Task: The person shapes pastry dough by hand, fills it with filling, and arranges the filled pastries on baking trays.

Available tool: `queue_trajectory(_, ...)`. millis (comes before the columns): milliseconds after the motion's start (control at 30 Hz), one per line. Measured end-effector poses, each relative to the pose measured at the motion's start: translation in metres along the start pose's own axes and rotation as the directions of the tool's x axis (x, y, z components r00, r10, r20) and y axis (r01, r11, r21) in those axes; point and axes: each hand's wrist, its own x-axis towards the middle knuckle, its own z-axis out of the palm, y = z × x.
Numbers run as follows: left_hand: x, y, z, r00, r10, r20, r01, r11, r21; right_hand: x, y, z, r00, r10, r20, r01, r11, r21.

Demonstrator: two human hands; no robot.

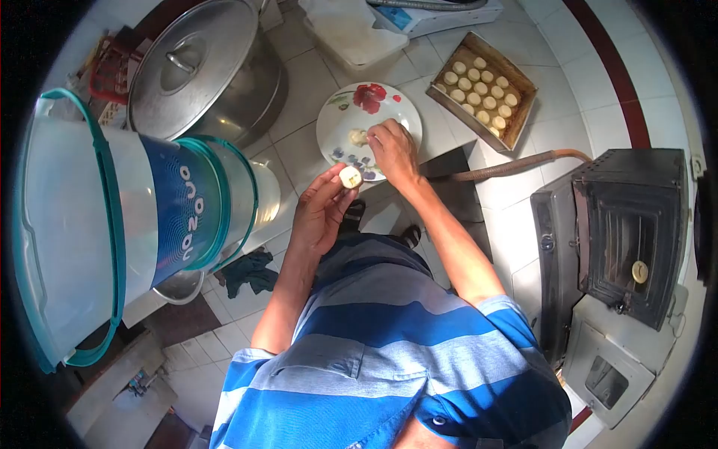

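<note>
In my left hand (318, 206) I hold a small round dough piece (350, 176) between thumb and fingers. Its pale top faces up and shows a darker mark in the middle. My right hand (394, 150) is over the flowered plate (407, 114), fingertips pinched at a pale, crumbly lump (358, 137) on it. Whether the fingers have part of the lump between them is hard to see. Red and purple flowers are printed on the white plate. To its right, a rectangular metal pan (441, 99) contains several round, pale dough pieces (481, 86) in rows.
A large lidded metal pot (217, 82) and stacked plastic buckets (90, 217) stand at the left. Behind the plate is a clear plastic tub (351, 34). A black metal oven (628, 224) with a hose (516, 166) is at the right. A dark cloth (250, 275) lies low on the left.
</note>
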Motion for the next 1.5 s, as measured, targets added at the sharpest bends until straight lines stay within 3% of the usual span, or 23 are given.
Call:
queue_trajectory(67,-0.006,0.010,0.012,1.000,0.002,-0.008,-0.002,0.998,-0.060,0.000,0.005,0.013,0.992,-0.074,0.101,0.088,0.987,-0.132)
queue_trajectory(133,-0.003,0.014,0.017,1.000,0.006,-0.003,-0.007,0.993,-0.120,-0.002,-0.004,0.003,0.988,-0.050,0.143,0.065,0.993,-0.102)
queue_trajectory(200,0.002,0.014,0.019,0.996,0.087,-0.020,-0.086,0.995,0.041,-0.005,-0.018,-0.017,0.983,-0.023,0.182,0.038,0.996,-0.079)
queue_trajectory(267,0.007,0.014,0.022,0.995,0.102,-0.014,-0.101,0.994,0.044,-0.010,-0.035,-0.046,0.987,0.110,0.116,-0.146,0.914,0.378)
queue_trajectory(300,0.010,0.013,0.025,0.993,0.114,-0.008,-0.113,0.992,0.051,-0.011,-0.048,-0.065,0.987,0.118,0.109,-0.150,0.916,0.371)
queue_trajectory(367,0.013,0.012,0.037,0.993,0.115,0.001,-0.115,0.991,0.068,-0.014,-0.069,-0.099,0.998,-0.038,0.050,0.012,0.898,0.439)
queue_trajectory(400,0.015,0.011,0.042,0.992,0.126,0.001,-0.125,0.988,0.086,-0.017,-0.071,-0.104,0.994,-0.112,0.008,0.100,0.916,0.388)
queue_trajectory(500,0.025,0.002,0.050,0.993,0.106,0.059,-0.116,0.974,0.194,-0.024,-0.068,-0.111,0.988,-0.149,-0.035,0.152,0.930,0.334)
queue_trajectory(633,0.028,-0.004,0.067,0.987,0.126,0.104,-0.146,0.963,0.226,-0.033,-0.065,-0.120,0.991,-0.049,-0.122,0.085,0.946,0.314)
queue_trajectory(700,0.031,0.000,0.065,0.965,-0.017,0.263,0.011,1.000,0.026,-0.036,-0.061,-0.124,0.989,-0.027,-0.146,0.073,0.944,0.321)
queue_trajectory(767,0.029,-0.002,0.072,0.970,-0.016,0.244,0.001,0.998,0.063,-0.037,-0.062,-0.130,0.986,-0.009,-0.165,0.063,0.942,0.331)
queue_trajectory(833,0.029,-0.004,0.076,0.976,-0.008,0.220,-0.013,0.995,0.097,-0.034,-0.069,-0.143,0.987,0.022,-0.157,0.043,0.915,0.402)
queue_trajectory(933,0.030,-0.009,0.075,0.975,0.013,0.221,-0.043,0.991,0.128,-0.033,-0.059,-0.151,0.985,0.164,-0.047,-0.119,0.860,0.496)
queue_trajectory(1267,0.033,-0.013,0.079,0.972,0.037,0.230,-0.094,0.966,0.240,-0.013,-0.061,-0.166,0.995,0.039,0.088,-0.068,0.934,0.350)
queue_trajectory(1400,0.033,-0.014,0.078,0.974,0.023,0.224,-0.087,0.956,0.279,-0.011,-0.056,-0.164,0.994,0.040,0.099,-0.075,0.924,0.375)
queue_trajectory(1500,0.035,-0.016,0.077,0.975,0.010,0.223,-0.065,0.969,0.239,-0.013,-0.056,-0.165,0.977,0.144,0.157,-0.197,0.893,0.405)
